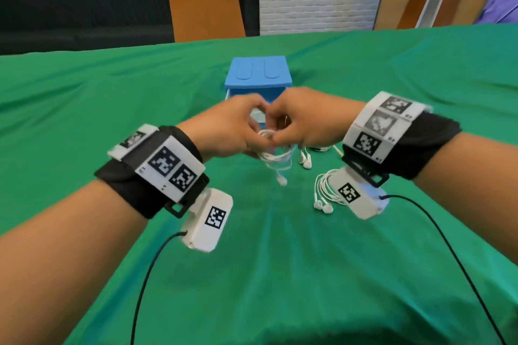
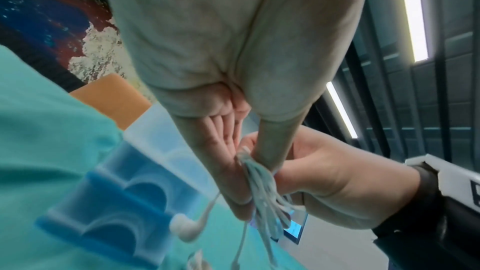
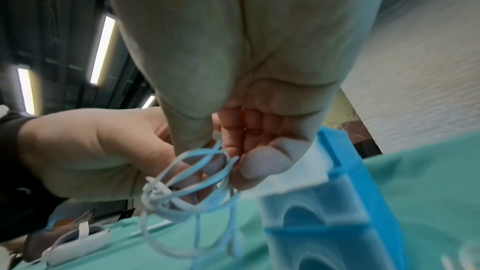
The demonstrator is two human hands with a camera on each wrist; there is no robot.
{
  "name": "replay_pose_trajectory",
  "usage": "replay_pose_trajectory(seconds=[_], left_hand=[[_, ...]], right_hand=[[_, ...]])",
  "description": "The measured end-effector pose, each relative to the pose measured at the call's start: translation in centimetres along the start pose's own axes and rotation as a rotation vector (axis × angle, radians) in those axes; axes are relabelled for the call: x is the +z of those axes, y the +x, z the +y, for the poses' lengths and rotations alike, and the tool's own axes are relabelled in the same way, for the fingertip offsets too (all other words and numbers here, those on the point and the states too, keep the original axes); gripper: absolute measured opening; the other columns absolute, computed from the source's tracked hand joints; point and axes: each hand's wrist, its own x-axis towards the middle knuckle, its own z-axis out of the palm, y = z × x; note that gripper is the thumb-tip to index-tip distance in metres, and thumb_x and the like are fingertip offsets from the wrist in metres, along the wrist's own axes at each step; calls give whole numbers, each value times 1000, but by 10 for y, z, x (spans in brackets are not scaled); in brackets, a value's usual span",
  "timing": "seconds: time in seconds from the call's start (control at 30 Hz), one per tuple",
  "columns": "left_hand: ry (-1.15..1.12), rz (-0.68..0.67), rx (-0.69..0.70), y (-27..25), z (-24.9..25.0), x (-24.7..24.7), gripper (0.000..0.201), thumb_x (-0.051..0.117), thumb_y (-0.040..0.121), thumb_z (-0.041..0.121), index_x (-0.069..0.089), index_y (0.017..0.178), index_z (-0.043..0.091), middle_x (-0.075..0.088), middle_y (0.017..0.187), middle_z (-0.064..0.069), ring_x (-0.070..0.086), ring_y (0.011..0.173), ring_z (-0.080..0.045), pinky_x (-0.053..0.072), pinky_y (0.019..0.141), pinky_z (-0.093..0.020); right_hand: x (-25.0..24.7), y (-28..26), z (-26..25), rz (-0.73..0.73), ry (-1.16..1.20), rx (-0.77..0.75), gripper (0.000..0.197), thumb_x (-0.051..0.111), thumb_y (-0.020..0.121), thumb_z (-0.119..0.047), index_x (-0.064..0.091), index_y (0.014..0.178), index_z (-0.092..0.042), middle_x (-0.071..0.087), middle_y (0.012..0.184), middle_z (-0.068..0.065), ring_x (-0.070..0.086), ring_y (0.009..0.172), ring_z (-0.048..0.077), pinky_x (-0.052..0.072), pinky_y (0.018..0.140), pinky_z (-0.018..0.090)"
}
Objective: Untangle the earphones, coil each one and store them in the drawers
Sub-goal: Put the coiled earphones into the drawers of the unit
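Head view: coiled earphones [image 1: 273, 148] pinched between both hands' grip.

The head camera looks forward and down from above and behind the blue drawer unit [image 1: 258, 75], taking in both forearms and the green cloth [image 1: 280, 260] at middle range; the left wrist camera sits under the palm, very close, facing up toward the unit [image 2: 111, 208]; the right wrist camera does likewise [image 3: 345, 202]; all three share the unit and the white earphone coil [image 1: 276, 155].
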Motion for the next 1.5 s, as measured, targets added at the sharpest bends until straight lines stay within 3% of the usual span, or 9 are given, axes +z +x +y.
replay_pose_trajectory(seconds=[0.27, 0.53, 0.67, 0.77, 0.93, 1.07, 1.17, 1.3, 1.5], left_hand=[[-95, 284, 223, 16, 57, -51, 45, 74, 87, 6, 55, 128, 9, 73, 89, -15, 75, 81, -20, 58, 69, -24], [-51, 316, 161, 50, 43, -60, 27, 74, 87, 6, 62, 112, 7, 76, 94, -18, 76, 87, -25, 63, 77, -33], [52, 299, 95, 59, 21, -57, 12, 75, 88, 4, 66, 94, 9, 75, 90, -20, 71, 74, -19, 61, 67, -29], [282, 301, 71, 61, 10, -57, 13, 79, 85, 11, 69, 81, 19, 75, 76, -6, 65, 59, -7, 51, 60, -25], [570, 294, 55, 58, 6, -52, 9, 82, 77, 16, 76, 82, 21, 73, 78, 2, 68, 76, -17, 50, 63, -25], [733, 284, 53, 57, 4, -46, 7, 80, 76, 19, 78, 81, 24, 70, 75, 9, 66, 82, -22, 55, 76, -38], [855, 291, 49, 59, 5, -44, 6, 75, 80, 23, 78, 83, 27, 62, 69, 12, 59, 83, -24, 41, 74, -33], [928, 270, 55, 60, 4, -43, 10, 69, 87, 24, 79, 89, 27, 70, 82, 7, 57, 86, -25, 38, 79, -35], [904, 269, 96, 58, 2, -49, 15, 64, 87, 18, 79, 86, 23, 68, 79, 5, 61, 83, -27, 51, 78, -40]], right_hand=[[-75, 28, 1, 326, 85, 12, 14, 75, 87, -24, 72, 85, -10, 73, 77, 7, 71, 65, 18, 62, 70, 43], [-68, 59, 11, 356, 64, 121, 13, 72, 88, -17, 72, 89, -5, 73, 79, 11, 67, 59, 16, 53, 48, 19], [-54, 69, 15, 292, -37, 160, 6, 73, 83, -17, 74, 84, -11, 73, 75, 5, 66, 63, 15, 54, 54, 23], [-45, 72, 15, 226, -109, 160, 4, 77, 79, -19, 74, 80, -17, 68, 70, -1, 64, 70, 17, 52, 65, 27], [-35, 73, 13, 199, -169, 108, 23, 86, 73, -25, 71, 88, -18, 67, 80, 0, 65, 74, 20, 52, 67, 29], [-35, 61, 17, 236, -156, 23, 10, 78, 81, -26, 72, 85, -19, 69, 77, -4, 65, 74, 17, 50, 66, 28], [-37, 46, 21, 253, -134, -50, 21, 71, 86, -42, 77, 88, -22, 71, 90, -1, 62, 84, 18, 49, 75, 32], [-27, 30, 23, 77, -356, -80, 61, 57, 68, -82, 73, 109, -40, 50, 128, -8, 39, 113, 17, 37, 97, 45], [-20, 33, 28, 90, -503, -34, 57, 57, 81, -73, 66, 125, -38, 29, 150, -7, 24, 133, 26, 29, 101, 49]])
